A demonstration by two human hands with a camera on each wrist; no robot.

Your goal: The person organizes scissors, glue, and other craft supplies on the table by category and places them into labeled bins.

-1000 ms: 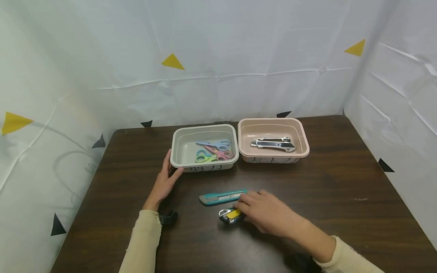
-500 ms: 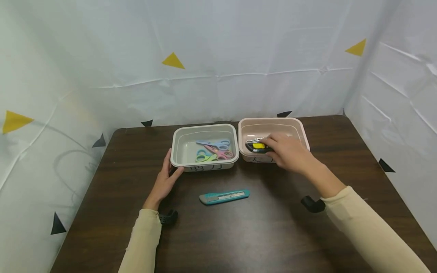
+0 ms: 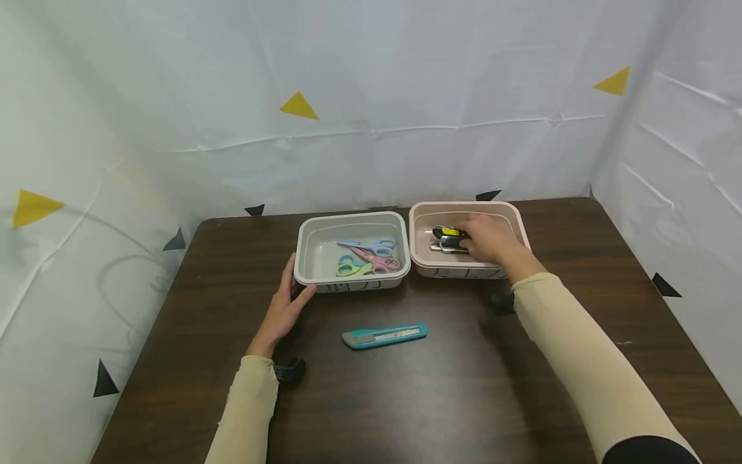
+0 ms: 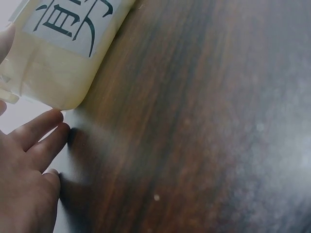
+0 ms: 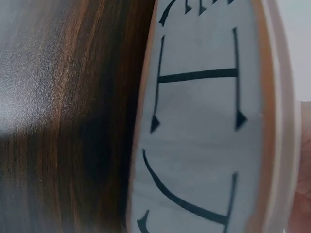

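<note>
My right hand (image 3: 474, 237) reaches into the pink bin (image 3: 518, 227) at the back right. Its curled fingers hold one end of a yellow-and-black utility knife (image 3: 447, 232) just above the silver knives (image 3: 445, 246) lying there. My left hand (image 3: 292, 288) rests with straight fingers against the front left corner of the grey bin (image 3: 306, 233), which holds several coloured scissors (image 3: 368, 256). A teal utility knife (image 3: 384, 336) lies on the dark table between my arms. The left wrist view shows my fingers (image 4: 36, 141) beside the grey bin's labelled wall (image 4: 63, 53).
The two bins stand side by side at the back of the brown table (image 3: 406, 399). White sheets with yellow and black triangles wall in the back and both sides. The right wrist view shows only the pink bin's lettered wall (image 5: 204, 121) and the tabletop (image 5: 58, 97).
My right hand picked the yellow-and-black knife up from the table near the teal knife and carried it back into the pink bin. The left hand stayed at the grey bin.
</note>
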